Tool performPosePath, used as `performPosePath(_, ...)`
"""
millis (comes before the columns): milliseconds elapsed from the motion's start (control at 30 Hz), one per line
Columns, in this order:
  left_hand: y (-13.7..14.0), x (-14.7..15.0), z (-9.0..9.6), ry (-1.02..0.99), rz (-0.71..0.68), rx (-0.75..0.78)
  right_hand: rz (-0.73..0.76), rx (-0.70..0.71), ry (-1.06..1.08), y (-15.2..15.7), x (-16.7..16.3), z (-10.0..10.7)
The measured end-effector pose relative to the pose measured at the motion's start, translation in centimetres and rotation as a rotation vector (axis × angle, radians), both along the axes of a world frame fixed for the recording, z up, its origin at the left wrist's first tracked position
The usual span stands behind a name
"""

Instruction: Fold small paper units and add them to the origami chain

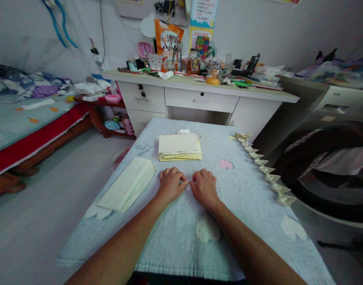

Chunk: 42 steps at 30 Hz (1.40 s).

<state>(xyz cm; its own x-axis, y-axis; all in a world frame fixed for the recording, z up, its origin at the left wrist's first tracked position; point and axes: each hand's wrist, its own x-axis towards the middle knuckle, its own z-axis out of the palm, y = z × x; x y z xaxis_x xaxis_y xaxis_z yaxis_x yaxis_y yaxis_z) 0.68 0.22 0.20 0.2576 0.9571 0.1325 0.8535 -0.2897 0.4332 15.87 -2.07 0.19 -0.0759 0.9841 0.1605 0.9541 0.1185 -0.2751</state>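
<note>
The left hand (172, 183) and the right hand (204, 187) are facing each other across a small pale piece (188, 187), which is lying between them at the left's three o'clock and the right's nine, though I cannot tell whether either is pinching it.

On the cloth (181, 241), the paper stack (179, 146) is placed between the sheet bundle (125, 185), left and nearer, and a folded-paper row (266, 170), right, with the desk (181, 95) behind.

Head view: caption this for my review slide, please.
Left hand and right hand nearly meet on blue cloth, between pale sheets and a row of folded papers.
</note>
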Motion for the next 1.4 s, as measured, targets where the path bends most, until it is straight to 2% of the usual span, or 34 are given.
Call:
performPosePath(600,-0.4,-0.2,0.7,-0.163,-0.039,-0.028,0.102,-0.028,0.149,-0.5,0.9,0.6)
performPosePath(800,-0.4,-0.3,0.7,-0.349,-0.137,-0.049,0.159,-0.069,0.279,-0.7,1.5,1.0)
performPosePath(933,-0.5,-0.4,0.5,-0.510,-0.172,-0.115,0.210,-0.057,0.387,-0.8,1.9,1.3)
performPosePath(1067,-0.6,-0.6,0.9,-0.505,-0.201,-0.169,0.237,-0.035,0.419,-0.9,2.0,1.7)
performPosePath(1400,-0.5,-0.7,0.8,-0.592,-0.181,-0.185,0.279,-0.017,0.488,-0.9,2.0,1.8)
